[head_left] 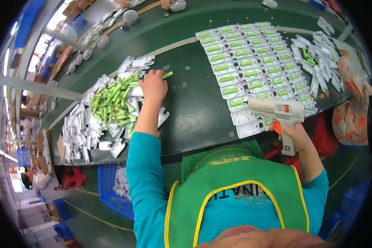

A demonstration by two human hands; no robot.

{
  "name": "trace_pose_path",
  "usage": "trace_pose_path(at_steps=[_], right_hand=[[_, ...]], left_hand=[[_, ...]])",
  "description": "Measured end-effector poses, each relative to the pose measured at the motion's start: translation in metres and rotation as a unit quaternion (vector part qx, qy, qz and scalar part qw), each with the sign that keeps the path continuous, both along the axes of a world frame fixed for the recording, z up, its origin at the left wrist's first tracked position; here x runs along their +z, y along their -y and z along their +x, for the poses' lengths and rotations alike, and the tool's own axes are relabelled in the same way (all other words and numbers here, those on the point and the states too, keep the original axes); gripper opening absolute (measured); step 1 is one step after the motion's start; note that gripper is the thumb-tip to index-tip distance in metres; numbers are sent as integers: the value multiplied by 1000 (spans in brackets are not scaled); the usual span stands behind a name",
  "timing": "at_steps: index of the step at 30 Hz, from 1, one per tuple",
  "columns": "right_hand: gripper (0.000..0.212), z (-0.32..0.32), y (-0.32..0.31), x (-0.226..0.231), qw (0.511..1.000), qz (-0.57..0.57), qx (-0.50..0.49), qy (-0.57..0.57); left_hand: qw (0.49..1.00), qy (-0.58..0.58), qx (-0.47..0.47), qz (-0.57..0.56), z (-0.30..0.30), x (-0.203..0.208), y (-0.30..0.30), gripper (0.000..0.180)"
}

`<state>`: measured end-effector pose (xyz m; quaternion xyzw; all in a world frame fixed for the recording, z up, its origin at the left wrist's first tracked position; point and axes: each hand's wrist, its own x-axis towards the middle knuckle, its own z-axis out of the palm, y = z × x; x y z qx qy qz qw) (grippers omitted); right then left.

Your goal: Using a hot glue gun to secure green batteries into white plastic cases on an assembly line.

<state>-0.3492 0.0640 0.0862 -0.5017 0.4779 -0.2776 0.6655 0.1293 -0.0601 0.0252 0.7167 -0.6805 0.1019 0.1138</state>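
At the right edge of a heap of green cylindrical batteries (113, 99), my left hand (153, 86) is closed, with a green battery (168, 75) sticking out beside its fingers. Its fingertips are partly hidden from above. White plastic casings (80, 132) lie under and around the heap. In my right hand (295, 134) is a white-grey glue gun (273, 106) with an orange trigger, its nozzle pointing left. The gun covers the near end of rows of open white casings (254, 74), most with a green battery and thin wires inside. The nearest casings (248, 129) hold no battery.
A dark green workbench (186, 111) carries everything. More casings and batteries (318, 58) are piled at the far right, near an orange and white bag (351, 120). Below the bench stand a blue crate (111, 190) and a red stool (73, 177). A metal post (37, 87) crosses the left side.
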Motion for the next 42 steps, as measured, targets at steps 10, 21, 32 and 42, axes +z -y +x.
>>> trace_pose_path(at_steps=[10, 21, 32, 42], right_hand=[[52, 10, -12, 11, 1000, -15, -7, -9], [40, 10, -22, -4, 998, -37, 57, -12], [29, 2, -25, 1, 996, -14, 27, -82], [45, -8, -30, 9, 999, 18, 18, -33]], left_hand=[[988, -127, -83, 14, -20, -3, 8, 19], [792, -594, -61, 126, -75, -1, -93, 22], [927, -308, -207, -45, -96, -18, -101, 21], [897, -328, -295, -21, -201, -21, -106, 26]])
